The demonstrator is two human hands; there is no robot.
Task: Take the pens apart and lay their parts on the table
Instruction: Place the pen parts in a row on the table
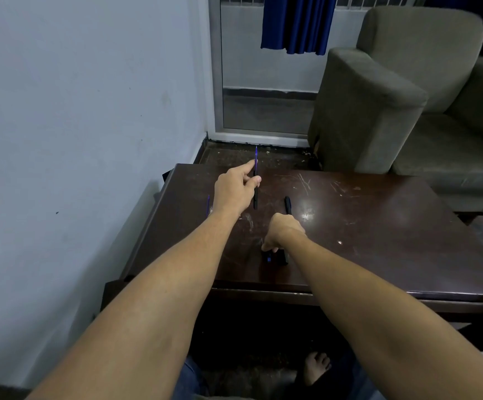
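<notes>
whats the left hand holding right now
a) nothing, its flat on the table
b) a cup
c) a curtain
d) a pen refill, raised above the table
d: the left hand pinches a thin blue-and-black refill between its fingertips, lifted above the table, with its tip pointing away from the person.

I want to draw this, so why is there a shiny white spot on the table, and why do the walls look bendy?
In the head view, the white spot is lamp glare on the glossy dark table, beside the right hand. The wide-angle lens bends the wall. The pen in the left hand looks slightly soft.
</notes>
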